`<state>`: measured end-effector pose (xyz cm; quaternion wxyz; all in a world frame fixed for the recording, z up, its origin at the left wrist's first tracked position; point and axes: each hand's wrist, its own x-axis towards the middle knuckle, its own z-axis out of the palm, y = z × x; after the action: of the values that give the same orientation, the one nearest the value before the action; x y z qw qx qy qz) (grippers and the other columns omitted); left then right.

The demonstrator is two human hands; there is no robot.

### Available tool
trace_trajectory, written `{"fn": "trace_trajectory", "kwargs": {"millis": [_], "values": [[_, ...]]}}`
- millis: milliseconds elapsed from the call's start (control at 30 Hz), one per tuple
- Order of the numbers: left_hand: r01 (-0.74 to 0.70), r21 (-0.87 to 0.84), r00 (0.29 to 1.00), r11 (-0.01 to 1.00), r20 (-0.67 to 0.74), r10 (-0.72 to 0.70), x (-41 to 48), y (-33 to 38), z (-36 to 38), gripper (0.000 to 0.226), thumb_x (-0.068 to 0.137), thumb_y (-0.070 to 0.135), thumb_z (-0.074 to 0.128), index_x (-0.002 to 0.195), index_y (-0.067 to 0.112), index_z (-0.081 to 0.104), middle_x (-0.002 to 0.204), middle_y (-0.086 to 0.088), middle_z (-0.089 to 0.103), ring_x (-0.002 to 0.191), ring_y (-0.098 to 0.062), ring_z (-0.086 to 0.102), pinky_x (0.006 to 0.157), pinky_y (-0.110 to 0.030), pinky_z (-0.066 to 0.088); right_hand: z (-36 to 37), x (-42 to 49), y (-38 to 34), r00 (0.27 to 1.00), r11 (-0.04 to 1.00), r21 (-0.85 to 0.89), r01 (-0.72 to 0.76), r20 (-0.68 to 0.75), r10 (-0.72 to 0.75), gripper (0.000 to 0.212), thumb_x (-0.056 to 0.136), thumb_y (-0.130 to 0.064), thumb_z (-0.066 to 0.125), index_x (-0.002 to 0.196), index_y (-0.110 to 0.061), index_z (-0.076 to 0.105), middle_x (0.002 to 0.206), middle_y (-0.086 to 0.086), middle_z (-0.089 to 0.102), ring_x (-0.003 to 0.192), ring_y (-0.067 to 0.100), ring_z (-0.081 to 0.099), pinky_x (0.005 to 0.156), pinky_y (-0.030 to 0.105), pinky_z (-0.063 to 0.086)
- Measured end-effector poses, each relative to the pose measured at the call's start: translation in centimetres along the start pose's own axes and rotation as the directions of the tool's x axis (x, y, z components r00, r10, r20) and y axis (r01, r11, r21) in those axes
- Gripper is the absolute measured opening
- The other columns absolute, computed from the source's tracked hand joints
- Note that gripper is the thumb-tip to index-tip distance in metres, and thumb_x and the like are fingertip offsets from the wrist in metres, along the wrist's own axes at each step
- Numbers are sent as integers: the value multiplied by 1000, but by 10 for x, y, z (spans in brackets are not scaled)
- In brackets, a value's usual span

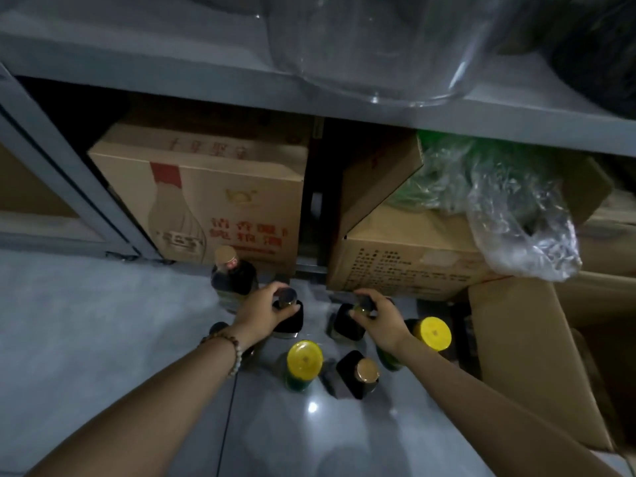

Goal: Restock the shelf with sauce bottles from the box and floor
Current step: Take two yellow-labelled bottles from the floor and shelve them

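1. Two dark sauce bottles are grasped at once on the grey floor (pixel 103 321), just in front of the lowest bay of the metal shelf (pixel 172 60).
2. The left grip (pixel 265 313) is closed round the neck of the left dark bottle (pixel 289 320). A bead bracelet (pixel 227 342) is worn on that wrist.
3. The right grip (pixel 377 321) is curled over the top of the right dark bottle (pixel 346 327), and its cap is mostly hidden.
4. Whether either bottle is lifted clear of the floor cannot be told.
5. Nearer, a yellow-capped bottle (pixel 304 361), a gold-capped bottle (pixel 358 375) and a second yellow-capped bottle (pixel 432 333) are seen upright. A taller bottle (pixel 232 273) stands farther left.
6. A printed carton (pixel 220 201) and a plain carton (pixel 406 259) are stowed under the shelf, the latter topped by a crumpled plastic bag (pixel 499 201). An open box (pixel 523 356) is seen at right.
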<state>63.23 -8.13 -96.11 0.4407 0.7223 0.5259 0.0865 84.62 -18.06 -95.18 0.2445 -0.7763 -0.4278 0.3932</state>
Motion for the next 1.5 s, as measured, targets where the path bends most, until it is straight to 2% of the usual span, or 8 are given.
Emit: {"fn": "trace_trajectory", "kwargs": {"millis": [333, 700, 900, 1000, 1100, 1233, 1367, 1500], "values": [[-83, 11, 996, 997, -42, 83, 2, -7, 6, 33, 81, 25, 71, 108, 9, 61, 100, -4, 68, 91, -17, 62, 76, -25, 46, 8, 4, 8, 995, 1000, 19, -14, -95, 16, 27, 83, -23, 71, 105, -10, 61, 106, 6, 64, 101, 22, 57, 87, 32, 46], [-200, -17, 975, 980, -100, 197, -36, 41, -46, 28, 81, 26, 70, 101, 10, 60, 91, -2, 67, 87, -17, 63, 77, -29, 49, -30, -25, -34, 992, 997, -56, 59, -105, -65, 35, 85, -22, 69, 117, -11, 59, 106, 2, 64, 96, 16, 56, 78, 20, 38], [-279, 135, 948, 951, -121, 296, -95, 167, -147, 38, 84, 36, 65, 111, 11, 55, 94, -7, 68, 87, -24, 63, 77, -38, 51, -140, -98, -147, 979, 981, -3, 191, -74, -191, 15, 84, -31, 69, 87, -25, 56, 77, -1, 61, 75, 21, 59, 70, 37, 47], [-337, 139, 919, 931, -167, 358, -136, 248, -206, 39, 84, 36, 64, 112, 11, 55, 95, 2, 63, 89, -16, 60, 71, -25, 43, -206, -150, -219, 954, 959, 26, 281, -115, -277, 19, 82, -30, 71, 92, -24, 56, 83, -5, 62, 84, 23, 62, 79, 42, 51], [-416, 183, 870, 891, -204, 448, -182, 339, -273, 50, 80, 56, 58, 110, 15, 55, 94, 7, 60, 88, -14, 59, 69, -27, 42, -280, -208, -302, 921, 932, 13, 361, -164, -354, 21, 83, -24, 71, 97, -23, 55, 83, -13, 60, 84, 16, 61, 80, 34, 49], [-459, 238, 836, 856, -212, 507, -235, 464, -356, 52, 79, 65, 48, 104, 20, 50, 89, 3, 58, 82, -18, 56, 63, -31, 36, -382, -290, -399, 882, 905, 76, 418, -273, -384, 23, 82, -21, 71, 97, -24, 54, 86, 5, 65, 81, 13, 62, 78, 31, 51], [-593, 193, 756, 782, -204, 623, -277, 587, -430, 66, 73, 76, 47, 108, 20, 53, 94, 2, 63, 89, -20, 61, 71, -35, 46, -474, -367, -487, 845, 884, 85, 460, -348, -406, 29, 76, -39, 68, 96, -24, 54, 66, 6, 51, 61, 5, 48, 58, 25, 42], [-711, 59, 688, 700, -144, 711, -314, 691, -484, 69, 62, 87, 38, 100, 31, 52, 89, 2, 65, 84, -16, 62, 75, -36, 48, -549, -429, -557, 789, 825, 168, 540, -442, -426, 32, 70, -47, 71, 93, -27, 61, 72, 5, 54, 68, 15, 51, 62, 32, 41]]}}
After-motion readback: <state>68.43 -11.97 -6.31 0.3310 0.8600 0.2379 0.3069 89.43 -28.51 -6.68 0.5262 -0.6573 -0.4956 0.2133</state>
